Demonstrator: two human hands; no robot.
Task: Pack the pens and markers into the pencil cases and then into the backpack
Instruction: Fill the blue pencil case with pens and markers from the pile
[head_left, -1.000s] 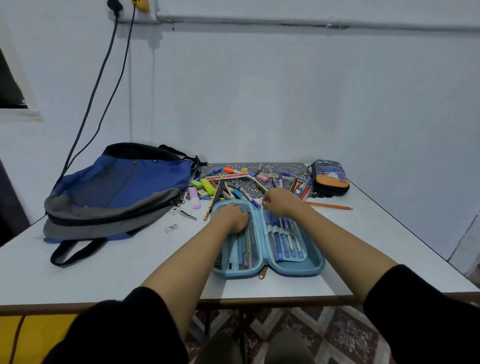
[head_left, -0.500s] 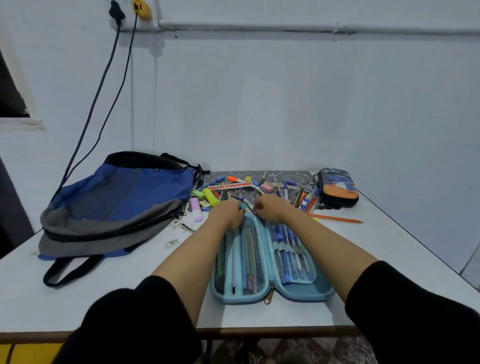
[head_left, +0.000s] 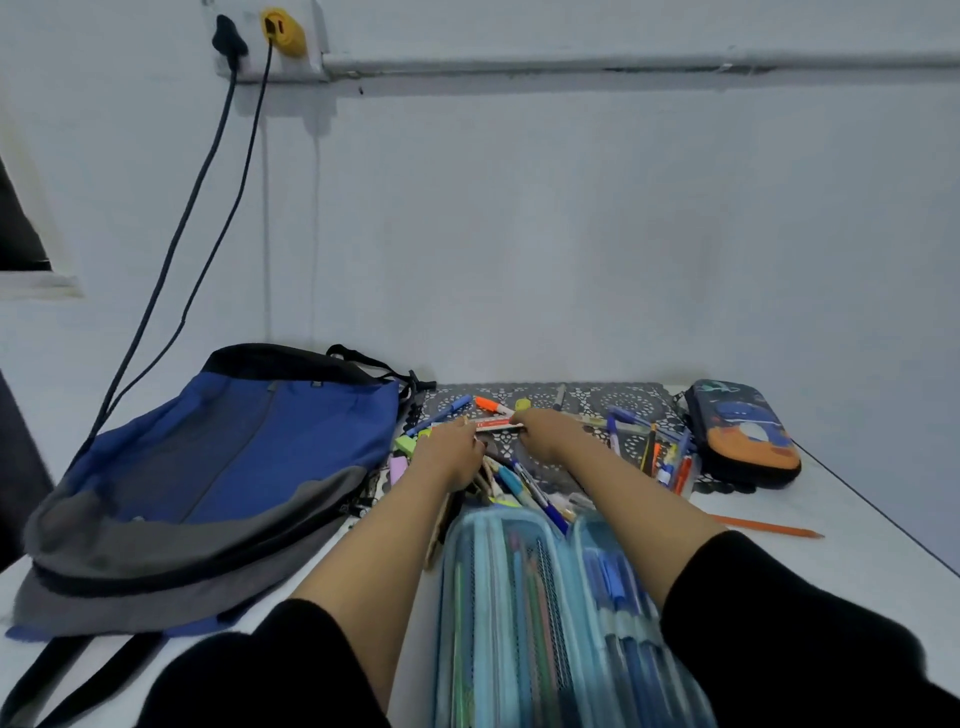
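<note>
Tabletop (head_left: 852, 566): left hand (head_left: 451, 453), right hand (head_left: 551, 434) reached forward; both grips pinch white marker (head_left: 497, 425).

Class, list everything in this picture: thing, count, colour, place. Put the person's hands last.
backpack: one, blue, grey and black, table's left side
open pencil case: one, light blue, near edge, centre
closed pencil case: one, dark with orange, far right
mat: one, grey patterned, far centre
loose pens and markers: many, mixed colours, on the mat
pencil: one, orange, right of the open case
cables: two, dark, down the wall
table: one, white
hands: left hand, right hand, at a white-and-red marker; grip unclear
</note>
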